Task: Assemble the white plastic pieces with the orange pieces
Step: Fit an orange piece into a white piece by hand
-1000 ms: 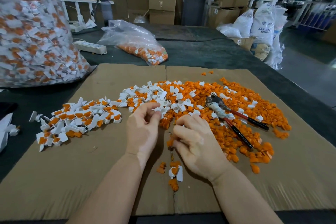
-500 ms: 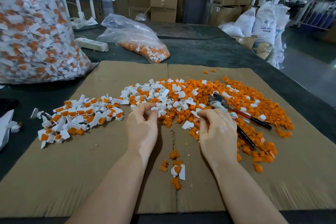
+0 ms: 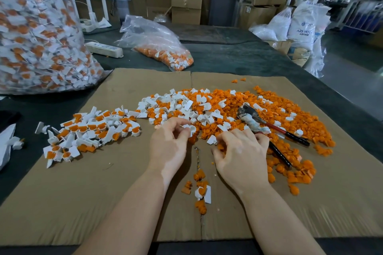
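Now the left hand (image 3: 167, 147) pinches a small white plastic cup-shaped piece (image 3: 191, 129); the right hand (image 3: 241, 153), fingers curled, digs into loose orange plastic pieces (image 3: 275, 109); its grasp, I cannot tell.

1. The person is showing two bare forearms, entering from the bottom edge of the view.
2. The left hand (image 3: 169, 147) is wearing no glove, ring or watch.
3. The right hand (image 3: 241, 154) is likewise wearing nothing.
4. No sleeve is covering either forearm within view; both wrists are showing uncovered.
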